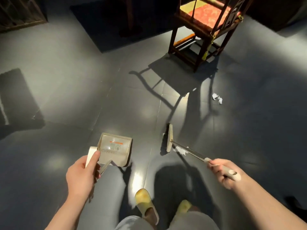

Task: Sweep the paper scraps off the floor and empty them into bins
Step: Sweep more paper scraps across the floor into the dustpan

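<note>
Gripping the dustpan [114, 149] with my left hand [82, 175], my right hand [221, 171] clasps the broom [169, 137] handle; paper scraps [217, 98] lie near the chair [206, 30].

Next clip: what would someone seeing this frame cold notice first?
Probably the two tools held out front: the left hand holds a beige dustpan at lower centre, and the right hand holds a broom whose head is on the dark floor. Next, the wooden chair with a red and yellow seat at upper right, and white paper scraps on the floor to the right below it.
</note>
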Demonstrator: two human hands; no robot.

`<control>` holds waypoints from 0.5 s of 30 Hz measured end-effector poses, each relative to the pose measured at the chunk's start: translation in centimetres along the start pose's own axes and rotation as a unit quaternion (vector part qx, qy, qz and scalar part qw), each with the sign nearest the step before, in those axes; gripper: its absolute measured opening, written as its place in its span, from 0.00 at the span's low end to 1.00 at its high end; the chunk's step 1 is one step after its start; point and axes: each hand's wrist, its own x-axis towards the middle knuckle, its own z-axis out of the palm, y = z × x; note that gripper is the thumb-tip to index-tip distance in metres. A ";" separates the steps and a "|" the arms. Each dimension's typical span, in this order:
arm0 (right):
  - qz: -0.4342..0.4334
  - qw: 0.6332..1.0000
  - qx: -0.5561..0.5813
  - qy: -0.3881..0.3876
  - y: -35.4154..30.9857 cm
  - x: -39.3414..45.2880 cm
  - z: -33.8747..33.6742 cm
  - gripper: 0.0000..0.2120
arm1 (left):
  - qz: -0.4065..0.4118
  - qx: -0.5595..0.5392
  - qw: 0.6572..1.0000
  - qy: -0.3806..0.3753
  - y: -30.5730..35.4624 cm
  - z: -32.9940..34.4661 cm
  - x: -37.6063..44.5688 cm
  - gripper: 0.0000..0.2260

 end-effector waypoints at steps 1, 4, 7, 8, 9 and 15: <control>-0.007 0.999 0.043 -0.016 0.3 -0.7 -0.2 0.30 | 0.007 0.002 1.000 -0.013 0.4 0.8 0.4 0.20; -0.051 0.997 0.055 -0.001 0.9 -3.2 0.3 0.29 | 0.037 0.007 0.999 -0.040 2.0 3.1 1.5 0.19; -0.079 0.993 0.089 0.011 1.3 -4.3 0.0 0.26 | 0.041 -0.004 0.998 -0.038 3.5 4.7 2.8 0.21; -0.087 0.991 0.098 0.012 1.5 -4.5 -0.7 0.27 | 0.039 -0.010 0.999 -0.036 3.9 5.1 3.3 0.22; -0.089 0.991 0.099 0.015 1.6 -5.0 -0.8 0.26 | 0.037 -0.015 0.999 -0.036 4.4 5.5 3.6 0.22; -0.146 0.968 -0.060 0.193 1.0 -8.1 0.1 0.08 | 0.057 0.001 0.995 -0.086 7.2 8.8 4.2 0.22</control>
